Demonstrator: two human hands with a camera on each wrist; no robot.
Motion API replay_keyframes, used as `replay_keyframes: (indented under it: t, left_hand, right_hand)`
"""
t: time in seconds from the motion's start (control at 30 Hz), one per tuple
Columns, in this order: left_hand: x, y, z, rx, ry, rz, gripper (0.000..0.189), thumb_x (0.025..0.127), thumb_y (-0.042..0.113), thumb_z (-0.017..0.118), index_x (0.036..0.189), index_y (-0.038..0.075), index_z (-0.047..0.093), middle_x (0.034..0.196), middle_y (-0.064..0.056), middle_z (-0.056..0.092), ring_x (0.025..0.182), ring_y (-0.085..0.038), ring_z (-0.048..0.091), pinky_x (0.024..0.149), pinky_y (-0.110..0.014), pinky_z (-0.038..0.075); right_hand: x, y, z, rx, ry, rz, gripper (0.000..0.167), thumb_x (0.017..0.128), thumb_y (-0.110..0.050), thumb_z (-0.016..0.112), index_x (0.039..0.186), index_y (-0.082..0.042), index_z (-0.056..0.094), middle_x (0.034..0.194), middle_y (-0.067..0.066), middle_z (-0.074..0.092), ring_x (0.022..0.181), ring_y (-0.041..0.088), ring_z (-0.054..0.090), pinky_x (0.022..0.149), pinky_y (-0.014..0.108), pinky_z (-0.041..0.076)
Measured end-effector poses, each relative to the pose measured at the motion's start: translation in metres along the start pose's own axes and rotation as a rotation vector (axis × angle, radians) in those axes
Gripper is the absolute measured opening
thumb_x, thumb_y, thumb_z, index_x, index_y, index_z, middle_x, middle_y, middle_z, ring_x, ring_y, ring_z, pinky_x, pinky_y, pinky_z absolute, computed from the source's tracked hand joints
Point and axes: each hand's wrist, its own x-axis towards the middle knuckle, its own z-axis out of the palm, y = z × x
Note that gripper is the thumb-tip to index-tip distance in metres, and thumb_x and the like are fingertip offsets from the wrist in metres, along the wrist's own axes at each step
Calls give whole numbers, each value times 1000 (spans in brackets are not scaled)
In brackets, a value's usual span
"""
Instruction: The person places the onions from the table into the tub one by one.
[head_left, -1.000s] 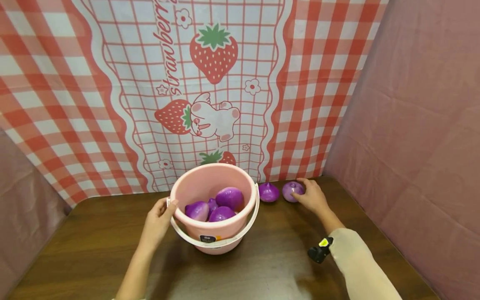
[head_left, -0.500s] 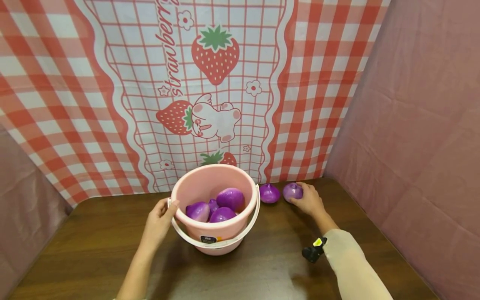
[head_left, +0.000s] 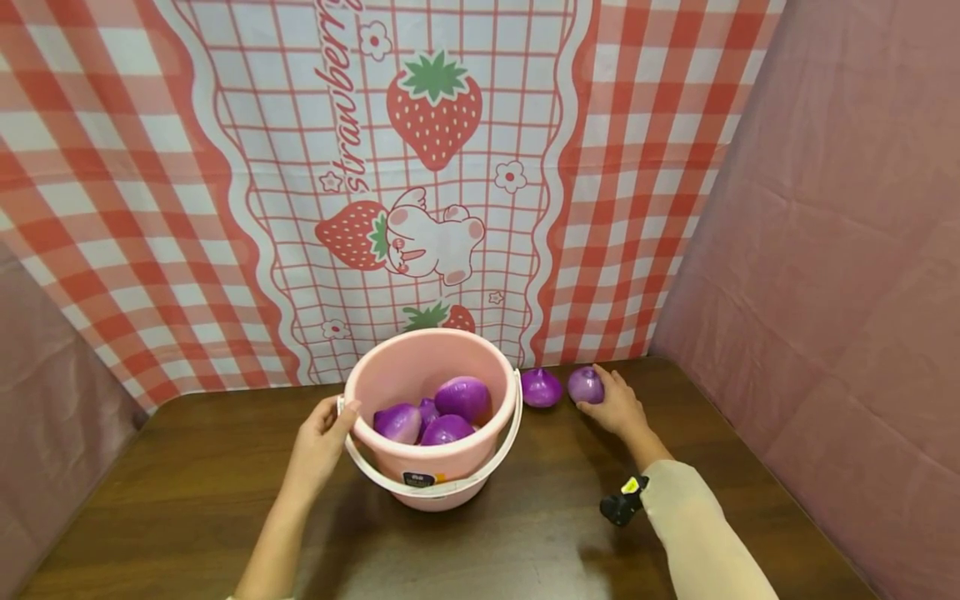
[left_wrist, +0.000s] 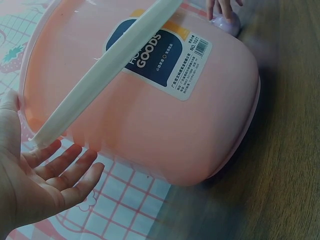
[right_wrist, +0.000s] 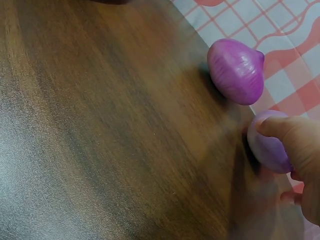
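Observation:
In the head view my left hand (head_left: 321, 446) holds the left rim of a pink bucket (head_left: 450, 467), thumb over the edge and fingers beneath it. Several purple onions (head_left: 460, 400) lie inside. The left wrist view shows those fingers (left_wrist: 70, 175) curled under the rim, near the end of the white handle (left_wrist: 107, 65). My right hand (head_left: 618, 408) grips a paler purple onion (head_left: 584, 386) on the table from its right side. In the right wrist view the thumb lies on this onion (right_wrist: 270, 147). A brighter onion (head_left: 540, 388) sits between it and the bucket.
Everything stands on a dark wooden table (head_left: 540, 517). A red-and-white strawberry cloth (head_left: 510, 233) hangs right behind the bucket and onions. Pink fabric (head_left: 817, 275) walls the right side. A black wrist device (head_left: 624, 502) sits below the right sleeve.
My right hand has drawn in closer around the paler onion, its forearm shifting slightly left. The left hand keeps its hold on the bucket rim.

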Motion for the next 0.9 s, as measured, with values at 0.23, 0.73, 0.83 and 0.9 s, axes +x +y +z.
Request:
replay_keyframes:
  t: [0.23,0.73,0.83,0.9]
  left_hand:
    - [-1,1,0,-13,-9,-9,31,94,21,53,116,-1,56,75,20,58,70,1,54,63,-18,46]
    - [0,0,1,-6,0,-3,30,94,20,54,115,-2,57,94,-10,65,74,2,56,67,-17,48]
    - [-1,1,1,3,3,-1,30,94,20,53,115,-2,57,98,-15,65,74,2,55,67,-17,47]
    - [-1,1,1,5,5,-2,31,95,20,53,115,-2,57,98,-16,65,74,2,55,67,-17,47]
  right_hand:
    - [-2,-1,3,10,45,-19,71,81,-28,70,139,-6,35,141,31,34,124,52,38,93,68,35]
    - [-1,8,13,90,187,3,68,76,-21,75,128,5,40,124,33,46,114,49,46,92,59,40]
    - [-2,10,13,92,188,-2,70,76,-23,76,129,6,41,124,34,46,115,49,46,93,59,40]
    - [-2,10,12,100,187,-3,70,76,-24,76,130,6,41,125,34,46,115,49,45,94,59,40]
